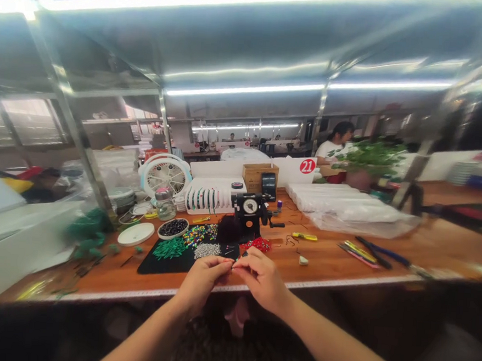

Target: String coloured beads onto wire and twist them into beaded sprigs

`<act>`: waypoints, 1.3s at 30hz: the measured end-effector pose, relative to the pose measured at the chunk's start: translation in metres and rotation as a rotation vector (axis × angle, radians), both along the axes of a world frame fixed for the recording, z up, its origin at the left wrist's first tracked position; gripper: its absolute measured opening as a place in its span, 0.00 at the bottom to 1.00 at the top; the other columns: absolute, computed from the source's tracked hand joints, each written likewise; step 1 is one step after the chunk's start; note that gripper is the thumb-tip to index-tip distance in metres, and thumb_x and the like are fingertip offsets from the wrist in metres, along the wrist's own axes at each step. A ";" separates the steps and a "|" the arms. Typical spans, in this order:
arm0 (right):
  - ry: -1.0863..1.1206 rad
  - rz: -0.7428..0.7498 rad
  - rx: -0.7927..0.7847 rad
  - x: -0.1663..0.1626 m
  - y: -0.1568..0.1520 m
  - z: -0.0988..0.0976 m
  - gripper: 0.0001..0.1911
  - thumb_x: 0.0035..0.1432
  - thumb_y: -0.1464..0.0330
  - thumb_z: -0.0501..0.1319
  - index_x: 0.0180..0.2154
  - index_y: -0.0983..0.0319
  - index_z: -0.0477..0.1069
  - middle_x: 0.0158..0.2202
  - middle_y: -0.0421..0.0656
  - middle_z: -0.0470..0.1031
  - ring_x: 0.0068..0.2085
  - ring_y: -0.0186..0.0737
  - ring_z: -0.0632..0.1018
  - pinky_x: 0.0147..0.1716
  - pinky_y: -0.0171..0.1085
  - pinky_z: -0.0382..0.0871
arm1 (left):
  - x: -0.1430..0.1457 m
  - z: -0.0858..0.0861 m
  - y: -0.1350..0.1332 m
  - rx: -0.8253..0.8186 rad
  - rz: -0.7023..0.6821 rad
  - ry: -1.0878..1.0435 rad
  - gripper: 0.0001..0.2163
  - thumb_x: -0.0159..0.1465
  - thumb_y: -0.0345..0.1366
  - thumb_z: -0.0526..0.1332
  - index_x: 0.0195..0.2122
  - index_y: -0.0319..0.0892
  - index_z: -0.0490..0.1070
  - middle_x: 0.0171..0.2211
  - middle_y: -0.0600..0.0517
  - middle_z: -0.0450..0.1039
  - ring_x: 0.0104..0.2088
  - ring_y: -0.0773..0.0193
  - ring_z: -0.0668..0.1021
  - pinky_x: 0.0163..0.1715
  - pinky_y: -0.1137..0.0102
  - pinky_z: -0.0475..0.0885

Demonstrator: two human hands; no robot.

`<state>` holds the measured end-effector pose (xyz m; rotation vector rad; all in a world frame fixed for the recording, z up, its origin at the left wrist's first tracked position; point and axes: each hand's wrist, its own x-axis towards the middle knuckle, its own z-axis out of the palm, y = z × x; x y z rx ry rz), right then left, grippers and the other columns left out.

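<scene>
My left hand and my right hand meet in front of me above the near edge of the wooden table. Both are pinched, fingertips together, on something small and thin between them that I cannot make out. Just beyond them lies a black mat with piles of green beads, mixed coloured beads, silvery beads and red beads. A small black machine with a dial stands behind the mat.
A white fan, a glass jar, a dish of dark beads, a round white lid, pliers and tools, white plastic bags and a cardboard box are on the table. A person sits beyond a plant.
</scene>
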<state>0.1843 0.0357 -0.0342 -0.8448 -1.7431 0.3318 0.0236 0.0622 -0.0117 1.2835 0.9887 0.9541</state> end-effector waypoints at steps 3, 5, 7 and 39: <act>-0.052 0.033 -0.016 0.000 0.000 0.003 0.07 0.58 0.72 0.56 0.29 0.62 0.71 0.26 0.40 0.63 0.31 0.36 0.68 0.30 0.34 0.64 | 0.000 0.005 -0.002 0.057 -0.025 0.111 0.08 0.50 0.39 0.65 0.24 0.38 0.75 0.17 0.56 0.68 0.20 0.70 0.66 0.22 0.75 0.59; -0.082 0.053 -0.039 0.001 0.000 0.004 0.07 0.58 0.73 0.56 0.29 0.62 0.70 0.26 0.39 0.62 0.30 0.35 0.68 0.30 0.33 0.63 | -0.001 0.007 -0.002 0.072 -0.029 0.151 0.08 0.50 0.39 0.65 0.24 0.38 0.75 0.17 0.56 0.68 0.20 0.70 0.66 0.23 0.75 0.59; -0.106 0.051 -0.051 0.002 0.001 0.004 0.06 0.57 0.73 0.56 0.28 0.62 0.69 0.25 0.39 0.62 0.30 0.35 0.67 0.30 0.33 0.63 | -0.002 0.008 -0.002 0.043 -0.023 0.133 0.08 0.49 0.39 0.66 0.23 0.39 0.75 0.16 0.57 0.67 0.19 0.71 0.65 0.22 0.75 0.58; -0.077 0.064 -0.166 0.005 0.001 0.007 0.06 0.55 0.74 0.57 0.27 0.63 0.67 0.26 0.38 0.62 0.29 0.33 0.67 0.28 0.32 0.60 | -0.003 0.001 0.003 -0.014 -0.040 0.172 0.07 0.49 0.38 0.63 0.24 0.38 0.73 0.15 0.57 0.66 0.18 0.70 0.66 0.22 0.74 0.60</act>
